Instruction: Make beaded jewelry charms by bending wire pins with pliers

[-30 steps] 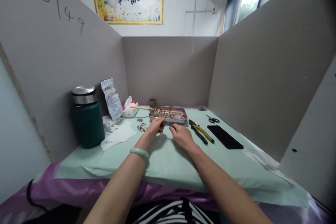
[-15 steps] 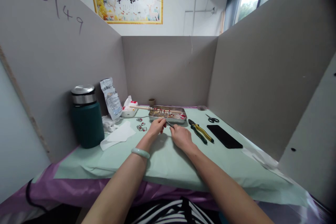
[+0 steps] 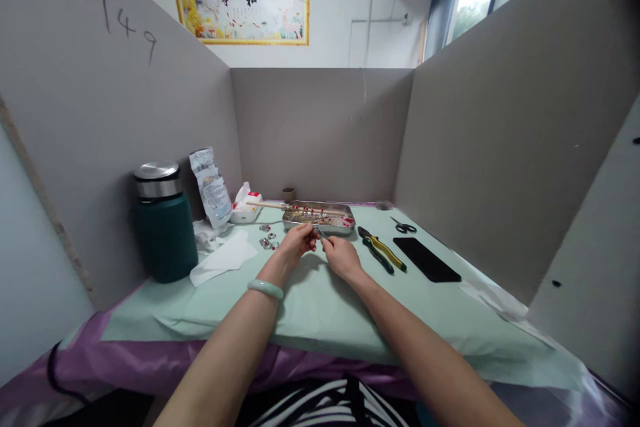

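Note:
My left hand [image 3: 299,240], with a pale green bangle [image 3: 266,289] on its wrist, is closed in a pinch. Whatever lies between its fingertips is too small to make out. In my right hand [image 3: 342,257] is a slim metal tool [image 3: 321,232], its tip reaching the left fingertips; its exact kind is hidden by the fingers. Just beyond both hands stands a shallow metal tray [image 3: 340,230] holding small beads and red bits. Left of my left hand lie several small silver-coloured pieces with red beads [image 3: 267,241].
Right of my hands lie green-and-yellow pliers [image 3: 383,250], black scissors [image 3: 405,227] and a black phone [image 3: 427,259]. On the left are white paper [image 3: 225,259], a tissue pack [image 3: 247,209], a silver pouch [image 3: 211,187] and a green flask [image 3: 167,233]. Grey partitions [image 3: 320,133] enclose the table.
My fingertips have shifted slightly, and the tool's tip now sits closer against my left fingers. The view has moved a little; the things on the table have stayed put.

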Available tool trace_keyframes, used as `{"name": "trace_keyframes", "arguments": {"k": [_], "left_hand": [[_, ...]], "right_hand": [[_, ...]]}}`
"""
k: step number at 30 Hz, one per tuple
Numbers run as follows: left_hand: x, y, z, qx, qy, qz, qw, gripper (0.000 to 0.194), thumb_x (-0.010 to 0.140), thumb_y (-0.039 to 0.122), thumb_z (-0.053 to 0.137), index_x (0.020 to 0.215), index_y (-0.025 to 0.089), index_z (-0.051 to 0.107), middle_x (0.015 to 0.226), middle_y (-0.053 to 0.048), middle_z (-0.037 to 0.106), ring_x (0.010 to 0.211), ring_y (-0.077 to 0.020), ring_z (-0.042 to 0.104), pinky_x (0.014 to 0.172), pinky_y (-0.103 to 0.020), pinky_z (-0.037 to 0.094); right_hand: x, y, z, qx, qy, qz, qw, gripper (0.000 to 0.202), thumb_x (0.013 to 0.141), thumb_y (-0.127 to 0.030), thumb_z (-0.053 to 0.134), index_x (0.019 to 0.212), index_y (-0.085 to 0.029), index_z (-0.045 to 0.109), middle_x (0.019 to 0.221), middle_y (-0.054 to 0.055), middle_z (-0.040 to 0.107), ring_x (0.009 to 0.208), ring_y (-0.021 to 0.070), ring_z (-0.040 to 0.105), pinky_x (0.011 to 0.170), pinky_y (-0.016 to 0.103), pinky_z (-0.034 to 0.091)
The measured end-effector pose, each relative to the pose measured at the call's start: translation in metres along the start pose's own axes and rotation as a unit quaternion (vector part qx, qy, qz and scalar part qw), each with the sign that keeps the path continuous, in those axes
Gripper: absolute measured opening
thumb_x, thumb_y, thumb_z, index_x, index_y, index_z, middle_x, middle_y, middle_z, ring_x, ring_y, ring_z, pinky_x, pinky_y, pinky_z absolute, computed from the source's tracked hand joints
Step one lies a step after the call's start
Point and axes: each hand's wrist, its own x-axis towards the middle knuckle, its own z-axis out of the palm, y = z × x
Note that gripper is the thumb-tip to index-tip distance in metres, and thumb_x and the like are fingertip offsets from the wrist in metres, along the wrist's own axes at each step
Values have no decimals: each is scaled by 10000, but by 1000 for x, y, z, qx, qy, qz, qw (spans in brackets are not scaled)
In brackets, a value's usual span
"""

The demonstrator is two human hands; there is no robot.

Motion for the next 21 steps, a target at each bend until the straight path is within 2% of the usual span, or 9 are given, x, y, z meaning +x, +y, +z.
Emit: {"name": "trace_keyframes", "arguments": {"k": [5,14,21], "left_hand": [[-1,0,0,-20,-8,3,1000,196,769,276,610,667,116,562,673,-41,575,501,-80,485,502,-232,416],[3,-5,-4,39,24,4,999,218,729,326,669,676,130,588,683,-33,575,492,-76,467,488,-233,405],[2,-4,-3,62,35,11,997,241,688,349,696,686,122,615,641,-30,567,498,-82,463,500,-237,403]], "right_hand": [[3,3,1,43,-11,-17,999,400,911,-371,350,787,-174,675,812,70,698,756,179,608,628,250,332],[-5,2,-1,-99,35,-15,994,403,941,-415,312,983,-179,637,955,98,685,838,205,616,665,272,344],[-8,0,-3,-120,61,-29,990,357,942,-386,335,985,-175,619,995,97,661,933,205,588,728,273,363]]}}
